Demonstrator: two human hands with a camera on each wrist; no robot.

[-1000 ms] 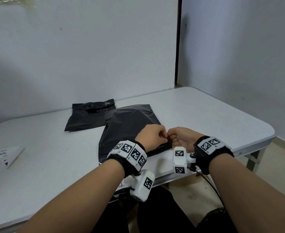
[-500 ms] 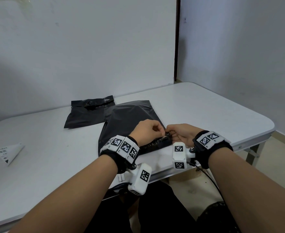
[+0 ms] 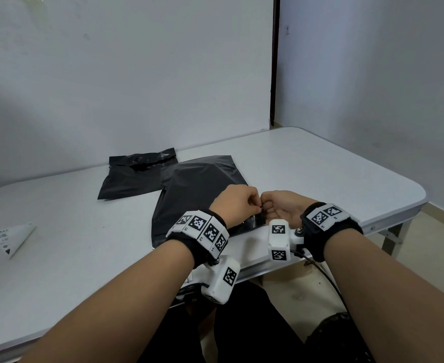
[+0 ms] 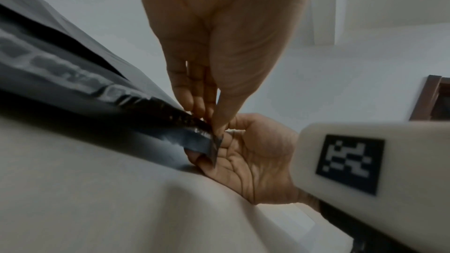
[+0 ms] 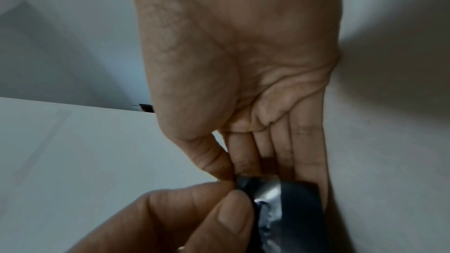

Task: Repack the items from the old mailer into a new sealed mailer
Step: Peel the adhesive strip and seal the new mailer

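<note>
Desk (image 3: 320, 163): white, folding. New mailer (image 3: 197, 184) flat near front edge, mouth end toward body; old mailer (image 3: 137, 176) behind it to the left, crumpled at top. Left hand (image 3: 235, 204) and right hand (image 3: 283, 206) now drawn tighter together at flap corner (image 4: 209, 141) than half a second back, each grip pinching there. Probably seal strip being started; sealing not yet done. Contents not visible.

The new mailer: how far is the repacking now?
The old mailer lies apart at the back, seemingly done with. In hand: the left hand and right hand pinch the new mailer at its flap corner. Sealing is left.
</note>
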